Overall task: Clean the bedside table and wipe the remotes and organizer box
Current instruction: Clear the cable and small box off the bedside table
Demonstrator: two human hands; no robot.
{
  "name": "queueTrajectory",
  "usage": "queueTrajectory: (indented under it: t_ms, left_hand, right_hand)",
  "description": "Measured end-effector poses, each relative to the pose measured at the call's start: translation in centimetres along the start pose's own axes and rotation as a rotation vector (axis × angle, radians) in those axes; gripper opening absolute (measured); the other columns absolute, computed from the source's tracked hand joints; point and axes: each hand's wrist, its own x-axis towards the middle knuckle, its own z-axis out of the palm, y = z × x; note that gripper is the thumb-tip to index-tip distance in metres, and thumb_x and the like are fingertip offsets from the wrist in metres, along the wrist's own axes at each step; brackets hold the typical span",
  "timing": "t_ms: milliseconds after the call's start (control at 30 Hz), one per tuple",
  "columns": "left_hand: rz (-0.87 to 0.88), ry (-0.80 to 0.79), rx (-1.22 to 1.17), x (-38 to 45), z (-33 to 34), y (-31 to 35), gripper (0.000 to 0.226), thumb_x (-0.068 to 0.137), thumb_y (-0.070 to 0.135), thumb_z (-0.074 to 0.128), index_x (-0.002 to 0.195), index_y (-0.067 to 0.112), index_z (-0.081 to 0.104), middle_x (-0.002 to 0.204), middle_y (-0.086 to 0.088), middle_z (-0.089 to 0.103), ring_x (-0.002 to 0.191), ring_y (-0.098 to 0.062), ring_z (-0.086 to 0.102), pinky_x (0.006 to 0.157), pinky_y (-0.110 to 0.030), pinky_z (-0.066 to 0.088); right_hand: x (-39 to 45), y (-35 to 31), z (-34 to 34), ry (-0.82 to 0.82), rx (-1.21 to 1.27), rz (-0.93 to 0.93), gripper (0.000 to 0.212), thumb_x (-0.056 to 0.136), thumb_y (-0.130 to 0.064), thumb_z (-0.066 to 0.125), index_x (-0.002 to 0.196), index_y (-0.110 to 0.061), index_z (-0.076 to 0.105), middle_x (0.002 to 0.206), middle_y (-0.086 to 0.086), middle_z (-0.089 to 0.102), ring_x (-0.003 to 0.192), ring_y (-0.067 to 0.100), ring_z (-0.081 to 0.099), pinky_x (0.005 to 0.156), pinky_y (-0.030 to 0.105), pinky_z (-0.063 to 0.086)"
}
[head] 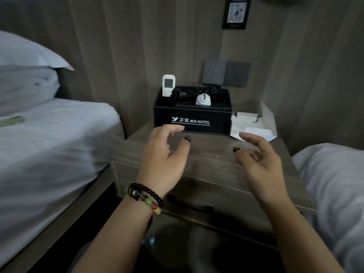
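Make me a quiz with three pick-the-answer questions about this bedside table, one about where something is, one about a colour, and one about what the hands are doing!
1. Where does the white remote stand?
A. on the bed
B. in the left end of the organizer box
C. on the floor

2. What colour is the organizer box?
A. black
B. red
C. yellow

3. What are the left hand and right hand doing?
A. gripping a cloth
B. holding a remote
C. hovering over the bedside table, holding nothing

Answers:
1 B, the remote stands upright in the box's left compartment.
2 A, its front is black with white hotel lettering.
3 C, the loosely curled fingers of both hands hold nothing.
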Motion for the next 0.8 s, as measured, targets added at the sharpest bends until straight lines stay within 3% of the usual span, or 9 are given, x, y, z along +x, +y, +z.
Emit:
queueTrajectory:
  t_ms: [100,233,367,433,500,567,633,700,800]
  left_hand:
    - [0.068,-0.093,0.002,1.7,3.0,0.2,0.027,0.090,0.026,0.059,0.116,0.031,0.060,0.119,0.020,0.053,0.101,0.014,0.049,0.092,-0.020,0.044]
    - [0.101,-0.137,-0.048,2.3,4.4,-1.4,0.025,0.089,0.023,0.058,0.112,0.032,0.061,0.116,0.022,0.054,0.113,0.008,0.049,0.099,-0.022,0.043]
    - [0.099,-0.150,-0.113,2.9,4.6,-2.8,0.025,0.086,0.026,0.055,0.108,0.033,0.062,0.112,0.026,0.057,0.111,0.011,0.052,0.098,-0.022,0.045]
    - [0.104,-0.144,-0.157,3.2,4.6,-3.4,0.022,0.087,0.024,0.056,0.104,0.036,0.063,0.110,0.029,0.058,0.108,0.014,0.052,0.094,-0.027,0.049]
    - [0.083,-0.137,-0.232,3.2,5.0,-3.5,0.019,0.089,0.022,0.060,0.100,0.038,0.064,0.109,0.031,0.059,0.105,0.014,0.055,0.090,-0.029,0.050]
    - [0.096,-0.159,-0.265,2.9,5.7,-3.4,0.014,0.087,0.032,0.060,0.098,0.038,0.064,0.107,0.030,0.060,0.104,0.012,0.057,0.087,-0.022,0.047]
    - [0.168,-0.176,-0.252,2.6,6.6,-3.2,0.023,0.080,0.039,0.053,0.100,0.036,0.065,0.107,0.026,0.061,0.105,0.008,0.058,0.083,-0.017,0.047]
    - [0.218,-0.189,-0.249,2.5,7.3,-3.2,0.028,0.080,0.040,0.048,0.101,0.033,0.065,0.106,0.022,0.062,0.107,0.003,0.059,0.084,-0.020,0.048]
    - [0.234,-0.193,-0.260,2.5,7.9,-3.2,0.026,0.082,0.039,0.048,0.100,0.033,0.065,0.105,0.022,0.061,0.105,0.000,0.060,0.086,-0.024,0.048]
  right_hand:
    - [2.0,1.7,-1.5,0.168,-0.018,0.052,0.032,0.089,-0.009,0.062,0.111,-0.033,0.062,0.102,0.013,0.066,0.072,0.007,0.058,0.069,0.026,0.047]
    - [5.4,2.8,-2.8,0.346,-0.006,0.058,0.033,0.088,-0.005,0.063,0.116,-0.022,0.060,0.084,-0.003,0.066,0.071,0.013,0.061,0.073,0.029,0.050]
    - [10.2,2.5,-4.1,0.480,-0.203,-0.001,0.043,0.088,-0.009,0.062,0.128,-0.016,0.051,0.123,-0.001,0.056,0.082,0.000,0.058,0.066,0.000,0.039]
    - [13.0,2.4,-4.2,0.492,-0.345,-0.036,0.050,0.087,-0.011,0.063,0.133,-0.011,0.046,0.131,0.004,0.049,0.100,0.013,0.060,0.077,0.004,0.035]
    - [15.5,2.7,-3.8,0.436,-0.454,-0.047,0.056,0.086,-0.012,0.065,0.137,-0.008,0.042,0.138,0.009,0.043,0.122,0.022,0.049,0.091,0.014,0.030]
    - [17.6,3.2,-3.0,0.373,-0.515,-0.019,0.060,0.086,-0.012,0.065,0.140,-0.008,0.038,0.143,0.011,0.039,0.131,0.025,0.041,0.097,0.021,0.029]
    - [19.4,3.5,-2.6,0.355,-0.540,0.046,0.067,0.086,-0.012,0.064,0.144,-0.007,0.031,0.147,0.011,0.036,0.135,0.028,0.038,0.105,0.032,0.032]
    - [21.2,3.7,-2.9,0.358,-0.525,0.186,0.072,0.085,-0.014,0.066,0.146,-0.006,0.028,0.148,0.013,0.036,0.134,0.031,0.039,0.104,0.036,0.036]
    - [22.7,4.0,-3.7,0.293,-0.586,0.428,0.065,0.086,-0.022,0.068,0.140,-0.001,0.038,0.140,0.016,0.048,0.124,0.033,0.051,0.085,0.032,0.043]
